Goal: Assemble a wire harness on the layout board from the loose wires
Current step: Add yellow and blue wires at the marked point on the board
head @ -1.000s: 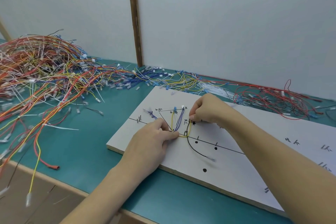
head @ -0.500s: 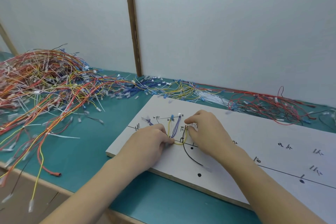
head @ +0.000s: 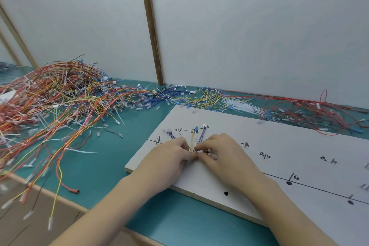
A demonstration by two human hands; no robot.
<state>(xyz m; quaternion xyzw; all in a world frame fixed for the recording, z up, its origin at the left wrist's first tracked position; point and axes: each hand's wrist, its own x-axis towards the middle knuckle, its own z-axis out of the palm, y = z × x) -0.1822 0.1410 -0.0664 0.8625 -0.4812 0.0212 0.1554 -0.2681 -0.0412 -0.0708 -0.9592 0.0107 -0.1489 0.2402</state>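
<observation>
Resting on the white layout board (head: 259, 142), both hands meet at its near left part, fingertip to fingertip; the left hand (head: 169, 158) has its fingers curled and pinches the small bundle of wires (head: 196, 140) where the strands come together, and the right hand (head: 221, 154) pinches the same gathered point from the other side, thumb and forefinger drawn in tight. From that pinch the bundle fans upward across the board; a yellow wire (head: 192, 142) rises on the left, blue and white strands beside it, and they end at a blue connector (head: 196, 128) and a white connector (head: 204, 125) near the hand-drawn marks. Just what lies beneath the fingers is hidden. Black lines, dots and handwritten labels run across the board toward the right; the board itself lies flat on the teal table (head: 111, 168), its near corner not far from the table's front edge. Well to the left, a great tangled heap of loose wires (head: 56, 102) in red, orange, yellow and white sprawls over the table, some strands trailing off the front edge; a thinner drift of blue, yellow and red wires (head: 299, 114) lies along the back of the table against the pale wall (head: 259, 26), behind the board.
</observation>
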